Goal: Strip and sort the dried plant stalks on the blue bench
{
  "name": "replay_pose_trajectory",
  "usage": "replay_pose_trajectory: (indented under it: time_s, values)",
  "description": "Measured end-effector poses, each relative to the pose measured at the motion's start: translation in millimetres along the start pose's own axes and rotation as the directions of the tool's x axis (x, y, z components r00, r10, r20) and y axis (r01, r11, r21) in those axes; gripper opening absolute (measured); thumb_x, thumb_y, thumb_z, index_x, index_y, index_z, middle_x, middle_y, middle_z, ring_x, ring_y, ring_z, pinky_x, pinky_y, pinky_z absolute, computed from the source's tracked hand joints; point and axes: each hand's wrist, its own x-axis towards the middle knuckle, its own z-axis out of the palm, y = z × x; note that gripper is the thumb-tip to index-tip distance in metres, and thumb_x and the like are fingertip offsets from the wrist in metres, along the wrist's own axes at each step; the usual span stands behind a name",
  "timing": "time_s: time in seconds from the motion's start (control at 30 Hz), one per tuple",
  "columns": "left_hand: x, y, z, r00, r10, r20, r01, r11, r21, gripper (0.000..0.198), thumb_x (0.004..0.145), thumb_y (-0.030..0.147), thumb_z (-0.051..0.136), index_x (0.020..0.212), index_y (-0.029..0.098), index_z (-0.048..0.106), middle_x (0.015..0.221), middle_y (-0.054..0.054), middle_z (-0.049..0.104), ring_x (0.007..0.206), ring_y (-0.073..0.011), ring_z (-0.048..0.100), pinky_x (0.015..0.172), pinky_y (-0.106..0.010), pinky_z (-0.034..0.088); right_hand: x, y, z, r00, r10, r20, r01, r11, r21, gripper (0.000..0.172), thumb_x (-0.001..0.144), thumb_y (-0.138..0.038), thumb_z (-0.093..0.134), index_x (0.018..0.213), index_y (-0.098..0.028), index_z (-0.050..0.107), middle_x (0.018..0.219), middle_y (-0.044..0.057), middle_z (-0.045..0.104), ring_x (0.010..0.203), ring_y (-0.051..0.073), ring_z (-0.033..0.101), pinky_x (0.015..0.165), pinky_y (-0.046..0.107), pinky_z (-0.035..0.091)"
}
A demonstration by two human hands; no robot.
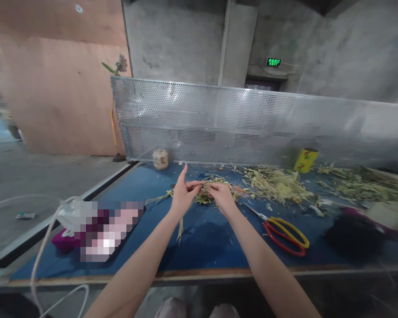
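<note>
My left hand (183, 193) is over the middle of the blue table, one finger pointing up and the others pinching at a bunch of dried plant stems. Opposite it, my right hand (221, 196) has its fingertips closed on the same bunch, and the two hands almost meet. Pale stems (159, 198) stick out to the left of my left hand, and a few strands (181, 229) hang below it. Under and behind the fingers is a small heap of green and yellowish plant bits (204, 198). What exactly lies between the fingertips is partly hidden.
Scissors (285, 236) with red and yellow handles lie right of my right forearm. Beyond are loose plant scraps (275, 183), a yellow can (306, 160) and a whitish jar-like object (160, 159). A perforated metal panel (199, 119) closes the back. A blurred-out flat object (114, 232) lies left, near a white cable (36, 269).
</note>
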Motion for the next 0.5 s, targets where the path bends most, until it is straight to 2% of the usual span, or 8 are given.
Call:
replay_pose_trajectory:
  time_s: [0.13, 0.27, 0.33, 0.4, 0.5]
  values:
    - [-1.5, 0.9, -0.3, 0.999, 0.025, -0.027, -0.023, 0.997, 0.073, 0.086, 0.062, 0.01, 0.061, 0.134, 0.019, 0.014, 0.079, -0.007, 0.068, 0.062, -0.0129, 0.06, 0.061, -0.024, 0.047, -1.4, -1.9, -1.2, 0.993, -0.119, -0.023, 0.107, 0.95, -0.294, 0.019, 0.067, -0.029, 0.051, 0.057, -0.014, 0.06, 0.049, -0.002, 0.048, 0.046, 0.01, 0.038, 0.046, 0.022, 0.027]
    - [-3.2, 2.5, 0.0, 0.996, 0.06, -0.065, -0.052, 0.992, 0.115, 0.09, 0.062, 0.008, 0.061, 0.134, 0.023, 0.01, 0.079, -0.007, 0.068, 0.063, -0.0121, 0.06, 0.059, -0.021, 0.046, -4.3, -6.6, 0.1, 0.934, -0.357, 0.014, 0.295, 0.748, -0.595, 0.018, 0.068, -0.019, 0.048, 0.051, -0.017, 0.052, 0.051, 0.0, 0.046, 0.053, 0.013, 0.042, 0.051, 0.024, 0.032]
    - [-3.5, 2.8, -0.1, 0.996, 0.045, -0.083, -0.036, 0.994, 0.106, 0.092, 0.062, 0.008, 0.061, 0.135, 0.022, 0.006, 0.08, -0.006, 0.068, 0.059, -0.0113, 0.059, 0.057, -0.021, 0.046, -5.1, -7.9, 0.8, 0.898, -0.432, 0.083, 0.38, 0.665, -0.643, 0.017, 0.07, -0.016, 0.047, 0.054, -0.017, 0.051, 0.058, 0.002, 0.05, 0.059, 0.014, 0.045, 0.056, 0.024, 0.035]
    - [-3.1, 2.5, -0.6, 0.995, 0.017, -0.096, -0.006, 0.994, 0.11, 0.093, 0.061, 0.009, 0.061, 0.135, 0.019, 0.005, 0.077, -0.006, 0.067, 0.057, -0.0114, 0.059, 0.056, -0.022, 0.046, -5.3, -7.9, 1.1, 0.876, -0.457, 0.155, 0.439, 0.622, -0.649, 0.016, 0.073, -0.014, 0.045, 0.06, -0.017, 0.052, 0.066, 0.004, 0.053, 0.066, 0.015, 0.048, 0.061, 0.025, 0.038]
    - [-1.7, 0.8, -1.0, 0.995, -0.015, -0.101, 0.027, 0.992, 0.121, 0.089, 0.061, 0.01, 0.061, 0.134, 0.015, 0.011, 0.071, -0.004, 0.065, 0.055, -0.0113, 0.058, 0.055, -0.022, 0.046, -4.6, -5.8, 1.0, 0.868, -0.456, 0.194, 0.457, 0.587, -0.668, 0.017, 0.077, -0.015, 0.043, 0.064, -0.017, 0.052, 0.072, 0.005, 0.053, 0.07, 0.016, 0.049, 0.065, 0.027, 0.039]
